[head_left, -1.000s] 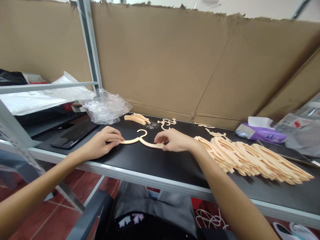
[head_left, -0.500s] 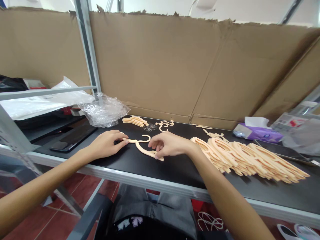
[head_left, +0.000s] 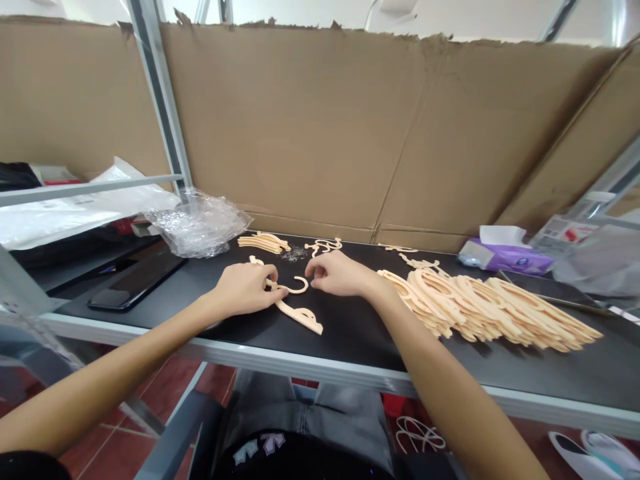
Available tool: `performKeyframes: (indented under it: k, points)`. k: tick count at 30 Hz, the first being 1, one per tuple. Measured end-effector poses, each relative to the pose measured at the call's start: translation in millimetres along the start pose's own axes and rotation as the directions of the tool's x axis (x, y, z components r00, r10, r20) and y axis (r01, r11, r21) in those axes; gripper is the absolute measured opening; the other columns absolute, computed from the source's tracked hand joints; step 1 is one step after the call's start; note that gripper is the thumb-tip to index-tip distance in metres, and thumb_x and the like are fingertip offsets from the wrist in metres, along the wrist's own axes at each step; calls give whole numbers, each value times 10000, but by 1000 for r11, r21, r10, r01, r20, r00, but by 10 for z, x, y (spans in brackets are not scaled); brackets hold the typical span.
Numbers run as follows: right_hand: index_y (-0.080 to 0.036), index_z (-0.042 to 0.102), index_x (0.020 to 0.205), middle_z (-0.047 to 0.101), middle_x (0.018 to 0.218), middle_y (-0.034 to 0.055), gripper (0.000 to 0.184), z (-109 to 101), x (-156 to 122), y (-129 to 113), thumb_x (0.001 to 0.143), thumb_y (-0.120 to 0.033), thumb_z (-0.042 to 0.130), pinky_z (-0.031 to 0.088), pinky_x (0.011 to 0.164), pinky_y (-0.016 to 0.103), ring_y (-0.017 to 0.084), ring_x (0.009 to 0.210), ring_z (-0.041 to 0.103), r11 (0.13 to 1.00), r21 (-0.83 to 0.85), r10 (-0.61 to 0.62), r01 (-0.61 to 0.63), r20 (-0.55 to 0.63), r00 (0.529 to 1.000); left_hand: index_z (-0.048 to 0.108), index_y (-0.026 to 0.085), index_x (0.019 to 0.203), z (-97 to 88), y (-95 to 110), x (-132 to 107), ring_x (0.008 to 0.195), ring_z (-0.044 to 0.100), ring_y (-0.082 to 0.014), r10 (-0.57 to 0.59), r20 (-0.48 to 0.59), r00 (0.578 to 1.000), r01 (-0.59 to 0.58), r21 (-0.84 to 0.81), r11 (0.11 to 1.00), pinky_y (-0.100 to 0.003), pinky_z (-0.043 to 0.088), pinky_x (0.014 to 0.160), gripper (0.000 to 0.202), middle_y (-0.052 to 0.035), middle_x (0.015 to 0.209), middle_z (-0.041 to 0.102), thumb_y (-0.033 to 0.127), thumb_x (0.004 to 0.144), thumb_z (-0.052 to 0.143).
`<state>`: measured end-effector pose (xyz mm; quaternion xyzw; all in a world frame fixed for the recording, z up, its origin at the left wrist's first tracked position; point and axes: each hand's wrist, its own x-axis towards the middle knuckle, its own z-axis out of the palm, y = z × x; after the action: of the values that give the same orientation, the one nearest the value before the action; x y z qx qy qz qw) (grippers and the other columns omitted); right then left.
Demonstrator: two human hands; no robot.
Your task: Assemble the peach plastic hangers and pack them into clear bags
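Observation:
A peach-coloured plastic clothes hanger point(head_left: 300, 316) lies on the black table top, its hook pointing right. My left hand point(head_left: 247, 288) is closed on the hanger's middle, thumb and fingers by the base of the hook, and hides part of one arm. Just right of the hook is my right hand point(head_left: 340, 273), apart from it, with loosely bent fingers and a gap between thumb and forefinger; nothing shows in them. Beyond the hands lie a small stack of curved peach pieces point(head_left: 263, 243) and some loose hook-shaped pieces point(head_left: 325, 247).
To the right, a large overlapping pile of peach hangers point(head_left: 480, 307) covers the table. Behind it are more thin pieces point(head_left: 423, 264) and a purple tissue pack point(head_left: 515, 257). Crumpled clear plastic point(head_left: 200, 223) and a black phone point(head_left: 137, 275) are on the left. Cardboard point(head_left: 300, 127) walls the back.
The hanger has turned, its right end swinging toward me. My left hand has shifted from its left arm to the middle. My right hand has let go of the right arm and moved up beside the hook.

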<state>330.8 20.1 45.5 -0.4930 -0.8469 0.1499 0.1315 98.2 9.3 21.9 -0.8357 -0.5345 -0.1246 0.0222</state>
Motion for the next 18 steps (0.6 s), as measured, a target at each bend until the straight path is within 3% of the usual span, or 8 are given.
performKeyframes:
  k: [3, 5, 8, 13, 18]
  points:
    - [-185, 760, 1032, 755, 962, 74, 276, -15, 5, 21, 803, -126, 619, 451, 678, 255, 182, 817, 660, 994, -98, 41, -46, -55, 998, 712, 231, 1002, -56, -102, 13, 797, 693, -224, 120, 89, 989, -100, -204, 974, -283, 476, 682, 331, -26, 868, 742, 494, 816, 635]
    - [-199, 756, 1046, 750, 1020, 82, 278, -21, 9, 31, 825, -140, 597, 450, 701, 268, 196, 868, 662, 987, -149, 48, -62, -98, 994, 706, 207, 1070, -104, -190, 21, 830, 700, -205, 233, 123, 965, -173, -373, 912, -274, 511, 736, 342, -26, 890, 747, 404, 796, 654]
    - [-210, 741, 1094, 738, 1099, 92, 300, -11, 16, 43, 855, -152, 569, 461, 758, 286, 214, 951, 664, 982, -183, 32, -55, -127, 991, 699, 197, 1130, -164, -277, 53, 890, 715, -195, 301, 150, 942, -188, -507, 841, -279, 536, 825, 382, -29, 942, 765, 312, 767, 666]
    - [-207, 708, 1195, 700, 1227, 110, 343, 29, 29, 57, 880, -199, 571, 478, 887, 341, 251, 1078, 650, 980, -200, -10, -13, -113, 994, 732, 194, 1055, -220, -265, 69, 879, 725, -195, 303, 168, 938, -185, -496, 848, -275, 542, 813, 321, -28, 922, 773, 262, 749, 664]
    - [-222, 712, 1191, 704, 1231, 103, 329, 32, 26, 41, 889, -222, 580, 484, 874, 334, 258, 1085, 654, 978, -205, 21, -38, -85, 996, 748, 213, 1050, -268, -271, -57, 865, 723, -193, 329, 172, 929, -214, -475, 853, -274, 536, 801, 288, -19, 915, 773, 270, 782, 656]
